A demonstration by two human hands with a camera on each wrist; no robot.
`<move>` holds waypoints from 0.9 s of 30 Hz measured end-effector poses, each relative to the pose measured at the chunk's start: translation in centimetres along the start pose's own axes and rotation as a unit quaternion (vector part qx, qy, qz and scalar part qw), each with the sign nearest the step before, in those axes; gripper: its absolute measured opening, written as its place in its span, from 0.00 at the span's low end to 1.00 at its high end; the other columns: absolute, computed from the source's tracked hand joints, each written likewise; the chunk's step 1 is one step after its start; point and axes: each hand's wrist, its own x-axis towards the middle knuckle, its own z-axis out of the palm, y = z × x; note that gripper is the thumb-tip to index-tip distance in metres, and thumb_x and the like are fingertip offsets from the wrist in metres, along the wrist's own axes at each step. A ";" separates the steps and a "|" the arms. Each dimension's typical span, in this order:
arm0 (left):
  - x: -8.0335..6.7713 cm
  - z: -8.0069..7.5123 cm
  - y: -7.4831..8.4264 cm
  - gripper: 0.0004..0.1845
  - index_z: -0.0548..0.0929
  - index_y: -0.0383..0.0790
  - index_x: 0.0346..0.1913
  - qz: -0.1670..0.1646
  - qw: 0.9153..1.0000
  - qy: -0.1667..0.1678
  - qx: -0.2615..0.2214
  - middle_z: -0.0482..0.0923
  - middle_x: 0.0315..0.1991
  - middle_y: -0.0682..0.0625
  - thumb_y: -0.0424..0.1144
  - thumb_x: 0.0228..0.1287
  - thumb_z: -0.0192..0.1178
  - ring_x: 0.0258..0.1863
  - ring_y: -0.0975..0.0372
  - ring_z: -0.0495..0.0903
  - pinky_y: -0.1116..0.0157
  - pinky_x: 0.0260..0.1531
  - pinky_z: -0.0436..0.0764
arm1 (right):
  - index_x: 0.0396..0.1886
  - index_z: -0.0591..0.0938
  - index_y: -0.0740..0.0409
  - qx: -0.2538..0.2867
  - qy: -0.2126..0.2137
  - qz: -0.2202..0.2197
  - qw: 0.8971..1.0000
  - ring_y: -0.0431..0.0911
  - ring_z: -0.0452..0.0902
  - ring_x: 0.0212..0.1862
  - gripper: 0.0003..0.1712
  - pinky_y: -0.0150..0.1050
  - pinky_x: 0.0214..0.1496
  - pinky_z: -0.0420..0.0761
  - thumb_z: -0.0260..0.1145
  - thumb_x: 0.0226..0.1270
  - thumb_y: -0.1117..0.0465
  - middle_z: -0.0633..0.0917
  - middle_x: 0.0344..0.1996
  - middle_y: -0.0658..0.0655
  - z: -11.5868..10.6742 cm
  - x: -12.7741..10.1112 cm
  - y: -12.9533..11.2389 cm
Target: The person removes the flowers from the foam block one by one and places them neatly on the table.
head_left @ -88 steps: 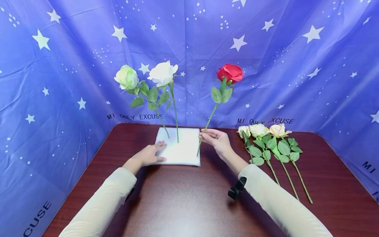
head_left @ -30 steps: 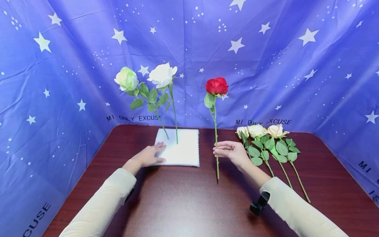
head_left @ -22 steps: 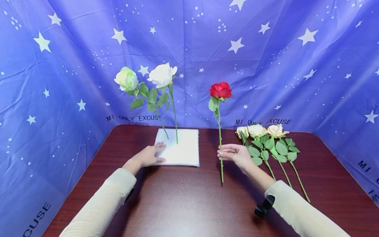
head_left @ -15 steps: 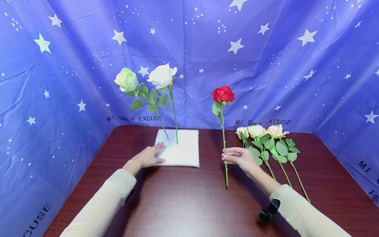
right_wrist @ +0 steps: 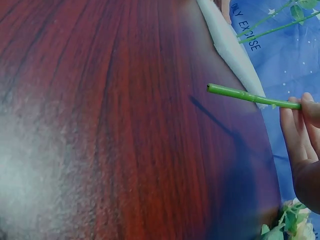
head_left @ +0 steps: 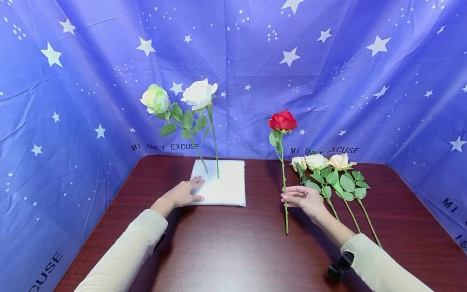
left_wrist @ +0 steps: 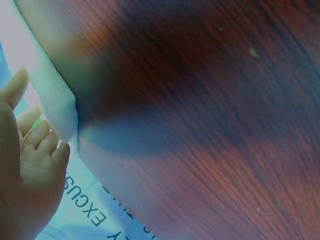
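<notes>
My right hand [head_left: 304, 199] pinches the green stem of a red rose [head_left: 282, 121], holding it upright above the dark wooden table [head_left: 233, 251]. In the right wrist view the stem [right_wrist: 250, 96] ends just above the tabletop, held between the fingers [right_wrist: 297, 125]. My left hand [head_left: 182, 194] rests flat with straight fingers on the front left corner of a white foam block [head_left: 228, 186]. A white rose [head_left: 200, 92] and a pale green rose [head_left: 156, 98] stand stuck in that block. The left wrist view shows the left hand [left_wrist: 25, 170] at the foam block's edge [left_wrist: 55, 107].
Three cream roses [head_left: 321, 162] lie side by side on the table to the right of my right hand, stems pointing toward me. A blue star-printed cloth [head_left: 365, 81] hangs behind and on both sides of the table.
My right hand has carried the red rose from the foam block's right edge rightward and toward me, lowering it and turning it upright. The left hand has stayed on the block.
</notes>
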 end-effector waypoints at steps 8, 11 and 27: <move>0.0 -0.1 0.1 0.36 0.67 0.32 0.68 0.004 1.000 0.002 -0.001 0.61 0.71 0.35 0.47 0.61 0.63 0.73 0.43 0.59 0.48 0.71 0.62 | 0.49 0.78 0.79 -0.018 0.009 0.011 1.000 0.37 0.87 0.33 0.20 0.34 0.38 0.87 0.67 0.58 0.73 0.90 0.29 0.42 -0.7 -0.4 0.3; 0.0 -0.1 0.0 0.36 0.67 0.32 0.68 0.005 1.000 0.003 -0.001 0.61 0.71 0.35 0.47 0.61 0.63 0.73 0.43 0.59 0.47 0.71 0.62 | 0.50 0.76 0.82 -0.017 0.009 0.011 1.000 0.38 0.88 0.33 0.21 0.34 0.39 0.87 0.67 0.58 0.73 0.90 0.30 0.43 -0.9 -0.6 0.3; -0.1 -0.1 -0.1 0.36 0.67 0.32 0.68 0.004 1.000 0.001 -0.003 0.61 0.71 0.35 0.47 0.61 0.63 0.73 0.44 0.59 0.48 0.71 0.61 | 0.43 0.83 0.68 -0.003 0.027 0.010 1.000 0.37 0.88 0.33 0.12 0.33 0.38 0.86 0.68 0.57 0.73 0.90 0.29 0.44 -2.5 -2.2 0.7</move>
